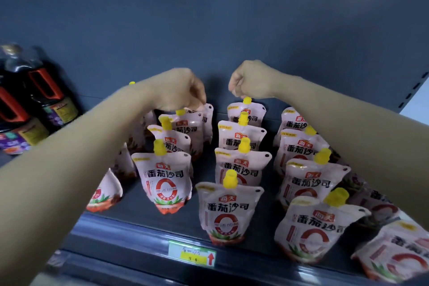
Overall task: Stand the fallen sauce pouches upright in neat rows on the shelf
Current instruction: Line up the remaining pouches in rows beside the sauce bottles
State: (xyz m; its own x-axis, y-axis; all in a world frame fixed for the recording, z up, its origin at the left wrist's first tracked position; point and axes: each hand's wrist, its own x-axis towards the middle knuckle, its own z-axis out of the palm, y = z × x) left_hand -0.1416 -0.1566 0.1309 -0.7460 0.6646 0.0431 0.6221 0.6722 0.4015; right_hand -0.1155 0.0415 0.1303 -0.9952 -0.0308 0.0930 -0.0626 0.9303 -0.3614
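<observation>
Pink tomato sauce pouches with yellow caps stand in rows on a dark shelf (144,223). My left hand (178,89) reaches to the back of the left-middle row, its fingers closed on the top of the rearmost pouch (207,121). My right hand (250,80) pinches the yellow cap of the rearmost pouch (247,112) in the centre row. A front pouch (229,211) stands upright near the shelf edge. At the far right a pouch (399,253) lies tilted over the front edge. Pouches under my left forearm are partly hidden.
Dark sauce bottles (44,97) with orange handles stand at the left end. A grey back panel (209,30) closes the shelf behind. A price label (192,254) sits on the front rail. More pouches (306,183) fill the right rows.
</observation>
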